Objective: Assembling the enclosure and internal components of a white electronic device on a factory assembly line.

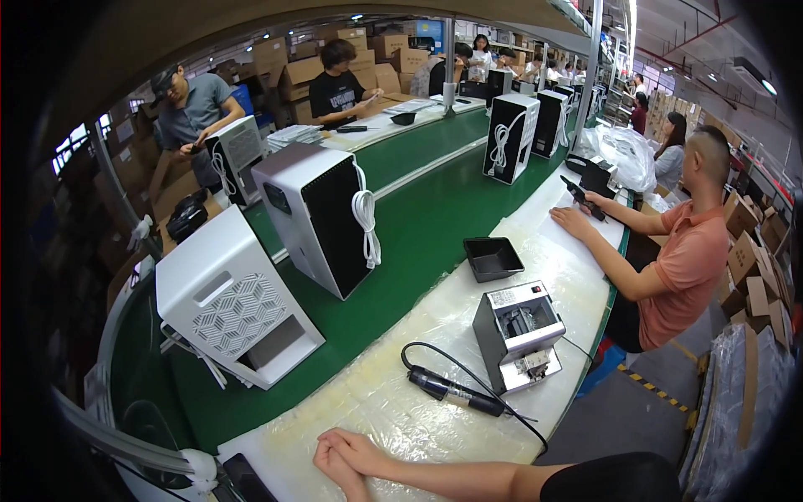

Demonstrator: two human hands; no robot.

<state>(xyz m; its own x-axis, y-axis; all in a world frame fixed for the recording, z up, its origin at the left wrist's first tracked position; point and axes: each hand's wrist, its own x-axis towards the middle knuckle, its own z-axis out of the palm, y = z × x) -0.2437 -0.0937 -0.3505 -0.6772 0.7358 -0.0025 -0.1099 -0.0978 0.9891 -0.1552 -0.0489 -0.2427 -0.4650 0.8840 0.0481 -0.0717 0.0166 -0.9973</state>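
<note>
The hands (358, 453) are clasped together above the worktop (360, 381), fingers folded in, with nothing visible in their grasp; beyond them to the right lies a black electric screwdriver (437, 387), untouched. Ahead-left of them, a white appliance (213, 289) stands on the green conveyor (400, 243).

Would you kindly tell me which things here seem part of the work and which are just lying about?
Likely the work: corded black tool, silver-and-black machine, black tray, nearest white appliance.
Likely lying about: clear plastic bag, cardboard boxes at right.
</note>
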